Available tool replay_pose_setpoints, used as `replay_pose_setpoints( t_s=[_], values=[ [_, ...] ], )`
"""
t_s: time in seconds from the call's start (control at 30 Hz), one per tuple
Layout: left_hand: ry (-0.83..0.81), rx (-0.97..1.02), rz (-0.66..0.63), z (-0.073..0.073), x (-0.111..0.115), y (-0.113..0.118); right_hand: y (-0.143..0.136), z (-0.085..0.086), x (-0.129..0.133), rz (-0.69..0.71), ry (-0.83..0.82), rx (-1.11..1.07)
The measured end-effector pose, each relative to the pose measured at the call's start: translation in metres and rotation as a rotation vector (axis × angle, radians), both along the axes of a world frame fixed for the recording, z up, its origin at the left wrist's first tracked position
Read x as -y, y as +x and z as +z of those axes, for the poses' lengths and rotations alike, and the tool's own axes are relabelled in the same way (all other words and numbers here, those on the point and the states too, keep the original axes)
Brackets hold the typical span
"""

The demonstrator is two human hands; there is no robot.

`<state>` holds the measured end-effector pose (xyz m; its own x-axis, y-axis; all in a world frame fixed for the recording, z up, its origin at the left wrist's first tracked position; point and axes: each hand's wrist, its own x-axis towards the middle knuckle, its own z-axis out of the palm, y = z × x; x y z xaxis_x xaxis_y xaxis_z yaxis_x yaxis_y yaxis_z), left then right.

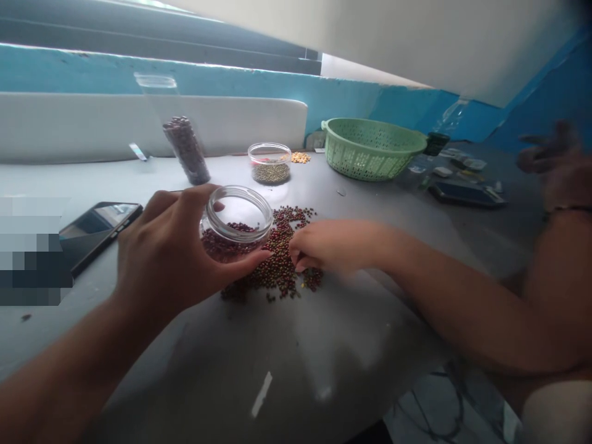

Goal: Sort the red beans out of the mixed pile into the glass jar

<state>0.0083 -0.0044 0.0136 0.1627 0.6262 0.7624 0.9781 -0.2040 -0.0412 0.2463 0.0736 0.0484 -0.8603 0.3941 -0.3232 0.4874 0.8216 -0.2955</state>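
Observation:
My left hand [171,246] is wrapped around a transparent round jar [240,231] without a lid, tilted slightly above the table. Dark red beans [222,243] lie inside it. Just right of the jar, a loose pile of mixed red and green beans [277,265] spreads over the grey table [222,370]. My right hand [324,246] is at the pile's right edge, its fingers curled and pinched together. Whatever is between those fingertips is hidden.
Behind the pile stands a round container [271,165] of green beans, with yellow kernels [300,158] beside it. A tall bean-filled tube [187,148], a phone [99,228], a green basket [370,154] and a dark phone [467,193] surround it. Another person's hand [559,166] is at right.

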Motion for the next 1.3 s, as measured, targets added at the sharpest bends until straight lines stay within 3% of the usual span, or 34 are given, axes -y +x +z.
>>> replay_pose_setpoints(
  t_s=[0.1,0.23,0.37,0.57,0.8,0.93,1.03,1.13,1.3],
  values=[
    [0.000,-0.005,-0.020,-0.001,0.000,-0.001,0.001,-0.002,0.003,0.002,0.072,0.022],
    [0.004,-0.009,-0.038,-0.002,0.000,-0.001,0.002,-0.001,0.000,-0.020,0.017,0.008],
    [0.047,-0.049,-0.093,-0.001,0.000,-0.001,0.008,0.013,-0.002,-0.057,-0.026,-0.029],
    [0.107,-0.139,-0.184,0.001,0.001,0.006,0.023,0.033,-0.005,-0.159,0.048,-0.127],
    [0.148,-0.401,-0.223,0.007,0.004,0.009,0.023,0.034,-0.007,-0.174,0.037,-0.502],
    [0.132,-0.401,-0.239,0.006,0.005,0.009,0.012,0.030,0.003,-0.066,0.051,-0.655],
    [0.103,-0.327,-0.204,0.006,0.006,0.010,0.006,0.026,0.008,-0.013,0.086,-0.719],
    [0.058,-0.207,-0.108,0.005,0.006,0.008,0.006,0.023,0.003,-0.104,0.085,-0.761],
    [0.035,-0.134,0.013,0.004,0.002,-0.006,0.008,0.013,-0.012,-0.059,-0.184,-0.466]
  ],
)
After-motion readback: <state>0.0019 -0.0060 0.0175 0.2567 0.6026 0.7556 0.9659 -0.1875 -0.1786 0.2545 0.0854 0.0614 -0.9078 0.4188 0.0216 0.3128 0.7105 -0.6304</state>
